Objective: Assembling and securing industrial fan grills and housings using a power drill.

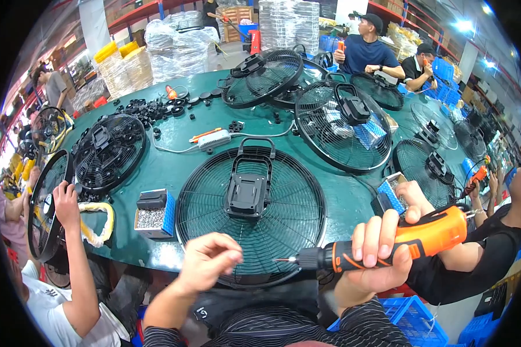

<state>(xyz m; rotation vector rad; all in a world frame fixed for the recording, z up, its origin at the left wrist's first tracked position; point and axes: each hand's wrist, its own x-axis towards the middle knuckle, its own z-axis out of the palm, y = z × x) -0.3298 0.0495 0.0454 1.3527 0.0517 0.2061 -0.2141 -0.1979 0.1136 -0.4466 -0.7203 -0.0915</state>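
The scene is bright and evenly lit by ceiling lamps (463, 25) at the upper right, which glare white. The green table (173, 165) shows soft sheen and only weak shadows. The left hand (208, 260) is slightly motion-blurred. Straight edges bend near the dark round rim.

- Fan grille (250, 217) flat on the tabletop (173, 165), near its front edge.
- Small box of screws (154, 214) just left of that grille.
- Second grille (109, 151) farther left and behind.
- Right hand (379, 254) with electric screwdriver (388, 247) at the grille's front right rim; left hand (207, 261) before its front left rim.
- More grilles (341, 124) behind, to the right.
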